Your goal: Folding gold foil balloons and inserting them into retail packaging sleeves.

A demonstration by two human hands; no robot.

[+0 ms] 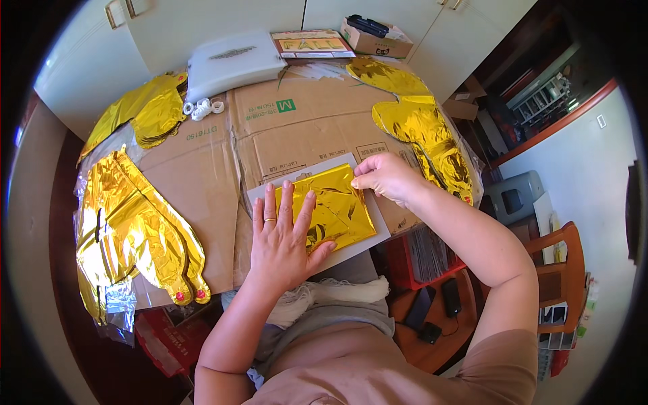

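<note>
From the head camera, looking down, the person was pressing a folded gold foil balloon point(335, 207) flat onto a pale grey card point(317, 209) that lay on flattened brown cardboard point(297, 128) covering the bench. The left hand point(283, 236) lay palm down with its 5 fingers spread apart, resting on the foil's left half and on the card beside it. The right hand point(385, 177) had its fingers drawn together at the foil's upper right corner, pinching or pressing the edge there — I could not tell which.

I judged the step to be the flattening and squaring of the foil on its card. The next move, by my reckoning, called for a steady left palm while the right worked along the top edge, since crinkled foil springs back easily.

The folded foil was roughly a rectangle. Its long axis ran with the card's, from the lower left near the person's body up toward the right and the far side of the bench.

Around them lay more gold foil balloons point(135, 223) at the left and another gold balloon point(422, 128) at the far right. A white pouch point(233, 64) and a small open carton point(374, 37) sat at the far edge.
</note>
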